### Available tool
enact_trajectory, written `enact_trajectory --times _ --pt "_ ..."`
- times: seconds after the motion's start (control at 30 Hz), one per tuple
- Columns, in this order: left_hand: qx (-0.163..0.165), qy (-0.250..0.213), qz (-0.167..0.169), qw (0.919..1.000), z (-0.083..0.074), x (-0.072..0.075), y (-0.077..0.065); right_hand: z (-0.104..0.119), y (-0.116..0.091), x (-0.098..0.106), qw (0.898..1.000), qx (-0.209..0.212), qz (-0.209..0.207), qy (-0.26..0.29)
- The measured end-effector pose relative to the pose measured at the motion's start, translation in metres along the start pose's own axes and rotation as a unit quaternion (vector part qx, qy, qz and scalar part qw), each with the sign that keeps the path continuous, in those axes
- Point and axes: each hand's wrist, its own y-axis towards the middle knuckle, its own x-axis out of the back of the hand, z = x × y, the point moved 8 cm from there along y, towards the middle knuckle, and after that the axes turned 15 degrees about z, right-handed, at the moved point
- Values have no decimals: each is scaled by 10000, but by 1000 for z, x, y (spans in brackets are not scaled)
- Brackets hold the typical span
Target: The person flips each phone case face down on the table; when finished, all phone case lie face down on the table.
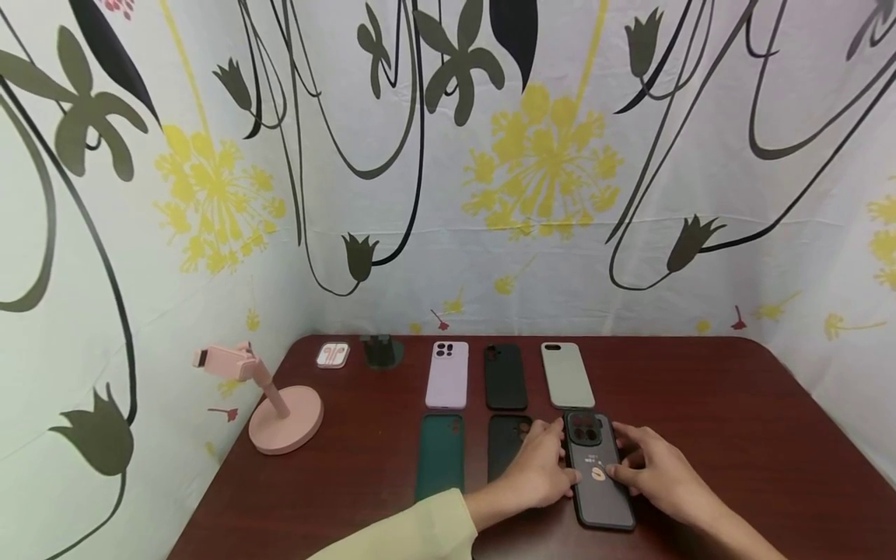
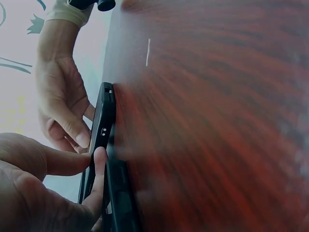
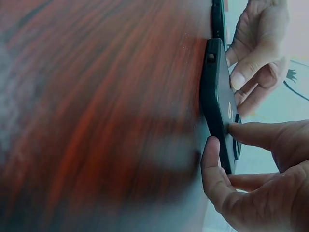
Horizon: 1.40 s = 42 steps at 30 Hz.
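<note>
A black-framed phone case (image 1: pixel 603 494) with a smoky back, a large camera surround and a small printed figure lies at the front right of the table, its camera end away from me. My left hand (image 1: pixel 535 470) pinches its left edge, thumb over the back. On the opposite edge, my right hand (image 1: pixel 658 470) holds it with the thumb on the back; in the right wrist view, fingers of the right hand (image 3: pixel 260 176) reach along its side and underneath. Another black phone case (image 1: pixel 500 443) lies just left of it, partly covered by my left hand.
Behind are a lilac case (image 1: pixel 448 377), a black case (image 1: pixel 505 381) and a pale green case (image 1: pixel 568 377) in a row. A teal case (image 1: pixel 439 459) lies front left. A pink phone stand (image 1: pixel 294 412), a white earphone box (image 1: pixel 332 355) and a dark green stand (image 1: pixel 381 354) occupy the left.
</note>
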Motion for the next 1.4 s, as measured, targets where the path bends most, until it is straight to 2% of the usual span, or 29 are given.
enact_trajectory --times 0.1,0.23,0.3,0.47,0.7,0.9,1.0,1.17,1.4 --pt "78 397 -12 9992 1 1 2 1 2 0 9999 37 20 -137" --pt "387 1011 23 9941 3 0 4 1 5 1 9990 2 107 -443" --pt "499 1175 62 9918 4 -1 6 0 7 1 9982 -23 165 -571" --pt "590 1286 121 9899 4 -2 7 0 8 0 9974 3 267 -673" --pt "430 1435 265 9884 0 -7 6 -3 11 1 9970 -67 549 -542" --pt "472 1388 260 9889 1 -7 3 -4 13 1 9963 -113 715 -458" --pt "267 1452 286 9886 -1 -6 2 -5 12 0 9964 -177 699 -444" --pt "-281 1949 394 9796 -9 -6 -1 -4 12 -1 9968 -170 632 -457" --pt "-490 2494 232 9669 -12 0 -5 7 9 11 9952 -40 551 -805"
